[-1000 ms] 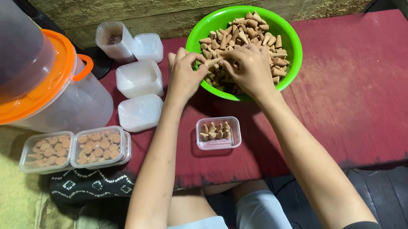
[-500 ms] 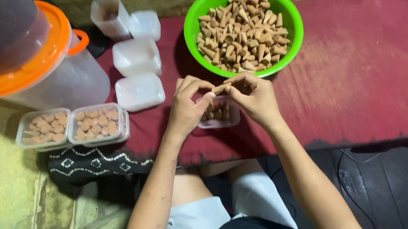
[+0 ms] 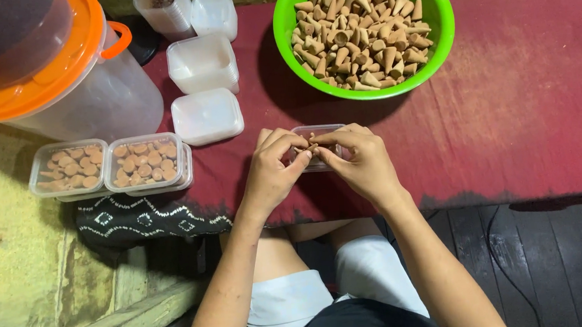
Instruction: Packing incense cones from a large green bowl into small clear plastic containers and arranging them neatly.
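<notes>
My left hand (image 3: pixel 272 170) and my right hand (image 3: pixel 360 163) meet fingertip to fingertip over a small clear plastic box (image 3: pixel 314 130) on the red table (image 3: pixel 529 117). Both pinch small brown cones at the box; the box's inside is mostly hidden by my fingers. Just beyond stands a green bowl (image 3: pixel 290 7) heaped with brown cones (image 3: pixel 362 30).
Two filled clear boxes (image 3: pixel 106 166) sit at the table's left edge on a dark patterned cloth (image 3: pixel 136 220). Stacks of empty clear boxes and lids (image 3: pixel 202 70) stand behind them. A big clear tub with an orange lid (image 3: pixel 48 72) is at far left.
Both hands left the green bowl and came back to the small box near me, carrying cones. The view has shifted down and closer.
</notes>
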